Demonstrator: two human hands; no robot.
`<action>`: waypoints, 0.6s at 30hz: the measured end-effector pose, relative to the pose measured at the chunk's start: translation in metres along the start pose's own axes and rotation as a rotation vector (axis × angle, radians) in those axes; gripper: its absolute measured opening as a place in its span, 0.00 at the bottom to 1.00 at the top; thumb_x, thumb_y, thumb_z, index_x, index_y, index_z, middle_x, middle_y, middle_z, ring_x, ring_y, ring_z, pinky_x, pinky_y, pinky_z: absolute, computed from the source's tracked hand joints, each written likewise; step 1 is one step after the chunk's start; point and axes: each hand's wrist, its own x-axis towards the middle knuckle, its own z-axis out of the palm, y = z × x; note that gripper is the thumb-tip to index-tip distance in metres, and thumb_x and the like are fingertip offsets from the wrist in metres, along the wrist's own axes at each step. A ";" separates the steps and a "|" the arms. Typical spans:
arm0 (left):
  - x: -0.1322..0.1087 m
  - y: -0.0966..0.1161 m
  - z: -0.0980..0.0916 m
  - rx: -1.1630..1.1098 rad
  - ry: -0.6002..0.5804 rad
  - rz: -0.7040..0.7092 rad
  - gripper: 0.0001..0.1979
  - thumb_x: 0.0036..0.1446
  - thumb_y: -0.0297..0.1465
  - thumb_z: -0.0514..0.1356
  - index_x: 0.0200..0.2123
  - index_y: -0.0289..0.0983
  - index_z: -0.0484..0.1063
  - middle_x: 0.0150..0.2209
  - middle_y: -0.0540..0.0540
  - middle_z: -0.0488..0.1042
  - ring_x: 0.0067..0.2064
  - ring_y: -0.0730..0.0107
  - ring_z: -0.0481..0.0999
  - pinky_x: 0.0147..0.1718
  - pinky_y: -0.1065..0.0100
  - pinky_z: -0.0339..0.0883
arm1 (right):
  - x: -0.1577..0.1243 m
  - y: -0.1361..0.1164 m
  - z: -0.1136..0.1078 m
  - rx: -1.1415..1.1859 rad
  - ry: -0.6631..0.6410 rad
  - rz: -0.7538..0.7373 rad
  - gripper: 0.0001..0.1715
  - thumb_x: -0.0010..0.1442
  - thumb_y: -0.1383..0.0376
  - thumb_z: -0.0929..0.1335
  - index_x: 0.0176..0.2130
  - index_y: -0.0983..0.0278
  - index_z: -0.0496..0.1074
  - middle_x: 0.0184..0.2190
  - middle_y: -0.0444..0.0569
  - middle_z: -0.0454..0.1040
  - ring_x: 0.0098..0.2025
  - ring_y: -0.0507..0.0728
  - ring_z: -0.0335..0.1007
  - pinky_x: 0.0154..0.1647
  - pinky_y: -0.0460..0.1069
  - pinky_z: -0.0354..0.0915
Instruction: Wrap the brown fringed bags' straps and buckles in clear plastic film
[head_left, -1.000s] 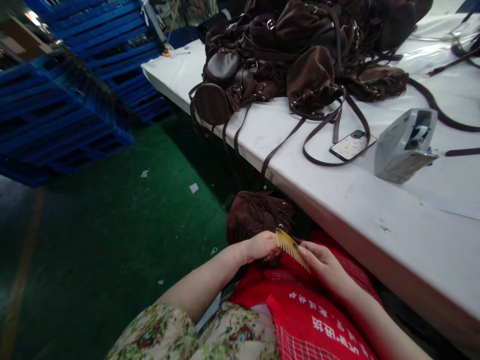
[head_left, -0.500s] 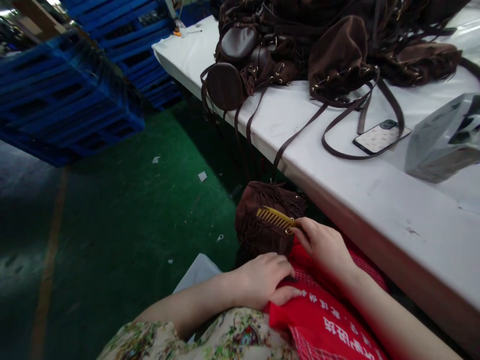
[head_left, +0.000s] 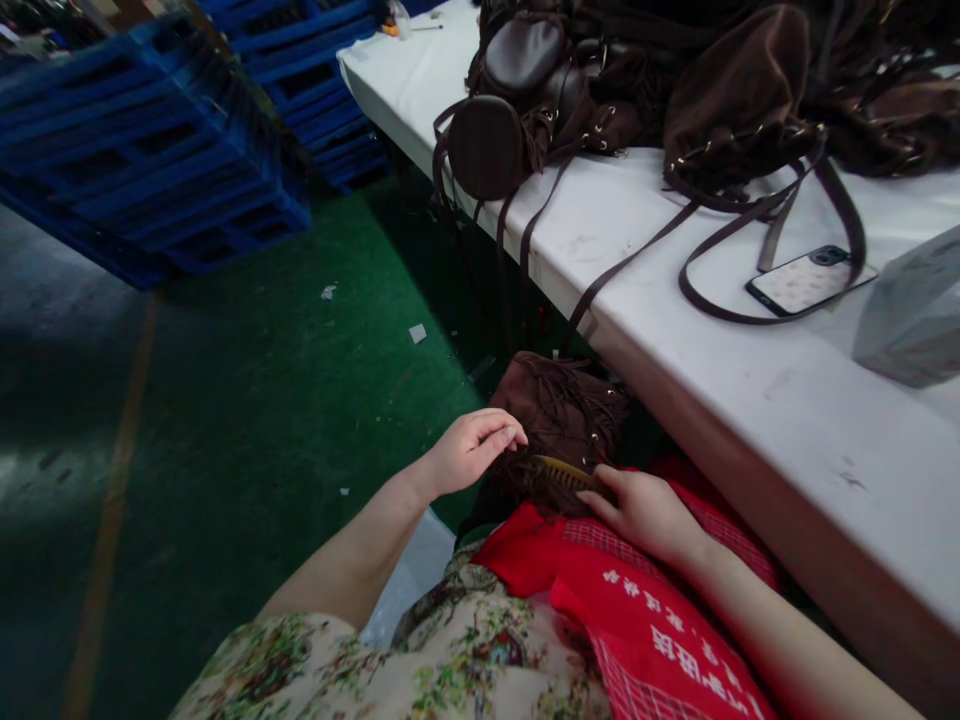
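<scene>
A dark brown fringed bag [head_left: 551,395] lies at my lap, beside the table edge. My right hand [head_left: 646,512] is closed on the handle end of a yellow comb [head_left: 564,472], whose teeth sit among the bag's fringe strands. Left of the comb, my left hand [head_left: 476,452] is raised at the bag's near left side. Its thumb and fingers are pinched together, and I cannot make out whether a strand is between them. Below both hands, a red cloth with white lettering [head_left: 637,610] covers my lap.
To the right stands a white-covered table [head_left: 720,400]. Heaped on it are several brown bags [head_left: 735,90] with straps hanging over the edge, a phone [head_left: 806,283] and a clear plastic bag [head_left: 911,320]. Blue pallets [head_left: 165,150] are stacked at left on the green floor [head_left: 300,400].
My left hand has lifted off the red cloth and moved up and left to the bag. My right hand has lowered the comb into the fringe. The view has shifted slightly.
</scene>
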 end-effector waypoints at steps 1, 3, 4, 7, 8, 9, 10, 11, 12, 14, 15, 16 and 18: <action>0.005 -0.003 0.001 -0.001 0.004 0.003 0.17 0.66 0.36 0.49 0.38 0.33 0.74 0.37 0.43 0.74 0.38 0.70 0.73 0.39 0.69 0.67 | 0.000 0.004 0.004 0.078 -0.006 0.025 0.19 0.62 0.49 0.61 0.31 0.60 0.67 0.24 0.45 0.73 0.25 0.54 0.69 0.25 0.47 0.53; 0.013 -0.007 0.003 -0.001 0.005 0.005 0.17 0.65 0.36 0.50 0.37 0.33 0.74 0.36 0.43 0.74 0.38 0.70 0.73 0.39 0.69 0.67 | 0.001 0.012 0.014 0.230 -0.012 0.057 0.21 0.61 0.48 0.62 0.29 0.61 0.67 0.23 0.43 0.72 0.25 0.53 0.66 0.25 0.47 0.55; 0.016 -0.009 0.004 -0.003 0.003 0.004 0.16 0.65 0.36 0.50 0.37 0.32 0.74 0.35 0.44 0.73 0.38 0.70 0.73 0.38 0.70 0.67 | 0.002 0.016 0.019 0.301 -0.007 0.065 0.21 0.60 0.48 0.62 0.29 0.61 0.67 0.23 0.43 0.71 0.25 0.53 0.65 0.25 0.46 0.56; 0.021 -0.014 0.006 -0.023 0.011 -0.011 0.15 0.64 0.36 0.51 0.36 0.32 0.74 0.35 0.44 0.74 0.36 0.72 0.73 0.37 0.71 0.67 | 0.005 0.022 0.029 0.481 0.021 0.076 0.22 0.60 0.48 0.63 0.30 0.63 0.69 0.24 0.43 0.72 0.27 0.53 0.65 0.26 0.46 0.58; 0.022 -0.016 0.007 -0.032 0.017 -0.019 0.15 0.64 0.36 0.52 0.36 0.32 0.74 0.35 0.45 0.74 0.35 0.72 0.73 0.37 0.71 0.67 | 0.006 0.023 0.030 0.509 0.023 0.074 0.22 0.60 0.48 0.63 0.31 0.63 0.69 0.25 0.43 0.72 0.27 0.53 0.65 0.26 0.46 0.58; 0.022 -0.018 0.007 -0.040 0.023 -0.028 0.15 0.64 0.35 0.52 0.36 0.32 0.74 0.35 0.45 0.74 0.35 0.73 0.73 0.37 0.72 0.67 | 0.007 0.022 0.030 0.505 0.020 0.071 0.22 0.60 0.48 0.62 0.31 0.63 0.69 0.25 0.44 0.72 0.27 0.53 0.65 0.26 0.46 0.58; 0.021 -0.020 0.008 -0.047 0.028 -0.038 0.15 0.64 0.35 0.52 0.36 0.32 0.74 0.35 0.44 0.74 0.35 0.73 0.73 0.37 0.72 0.67 | 0.007 0.021 0.028 0.463 0.016 0.067 0.21 0.61 0.48 0.62 0.31 0.63 0.69 0.25 0.43 0.72 0.27 0.53 0.66 0.26 0.46 0.58; 0.021 -0.022 0.008 -0.052 0.032 -0.047 0.15 0.64 0.36 0.52 0.36 0.32 0.74 0.35 0.44 0.74 0.36 0.72 0.73 0.37 0.72 0.67 | 0.007 0.019 0.025 0.387 0.017 0.060 0.21 0.61 0.48 0.62 0.31 0.62 0.68 0.24 0.43 0.72 0.26 0.53 0.66 0.26 0.46 0.57; 0.020 -0.024 0.008 -0.057 0.036 -0.055 0.15 0.64 0.36 0.52 0.36 0.32 0.74 0.35 0.44 0.74 0.36 0.72 0.73 0.37 0.72 0.67 | 0.006 0.016 0.021 0.292 0.020 0.048 0.21 0.61 0.48 0.62 0.30 0.61 0.68 0.24 0.43 0.72 0.26 0.53 0.66 0.27 0.46 0.56; 0.018 -0.026 0.009 -0.064 0.040 -0.066 0.15 0.64 0.35 0.52 0.36 0.32 0.74 0.35 0.44 0.75 0.36 0.72 0.74 0.37 0.72 0.67 | 0.003 0.012 0.013 0.106 0.022 0.010 0.20 0.62 0.48 0.61 0.30 0.60 0.67 0.24 0.44 0.72 0.26 0.54 0.67 0.26 0.47 0.54; 0.018 -0.027 0.009 -0.065 0.040 -0.070 0.15 0.63 0.35 0.52 0.36 0.32 0.74 0.35 0.44 0.75 0.36 0.72 0.74 0.37 0.72 0.67 | 0.002 0.010 0.009 0.038 0.013 -0.017 0.19 0.62 0.49 0.61 0.30 0.59 0.67 0.24 0.45 0.73 0.26 0.55 0.68 0.26 0.47 0.53; 0.017 -0.028 0.009 -0.067 0.041 -0.073 0.14 0.63 0.35 0.52 0.36 0.31 0.74 0.35 0.44 0.75 0.36 0.72 0.74 0.37 0.71 0.67 | 0.001 0.009 0.006 -0.011 0.004 -0.039 0.19 0.62 0.49 0.61 0.30 0.59 0.66 0.24 0.45 0.73 0.26 0.55 0.69 0.26 0.47 0.53; 0.017 -0.027 0.009 -0.067 0.041 -0.076 0.14 0.63 0.35 0.53 0.35 0.31 0.74 0.35 0.44 0.75 0.35 0.73 0.73 0.37 0.71 0.67 | 0.000 0.008 0.001 -0.060 -0.025 -0.081 0.18 0.63 0.50 0.60 0.31 0.59 0.66 0.25 0.46 0.74 0.27 0.56 0.70 0.26 0.48 0.52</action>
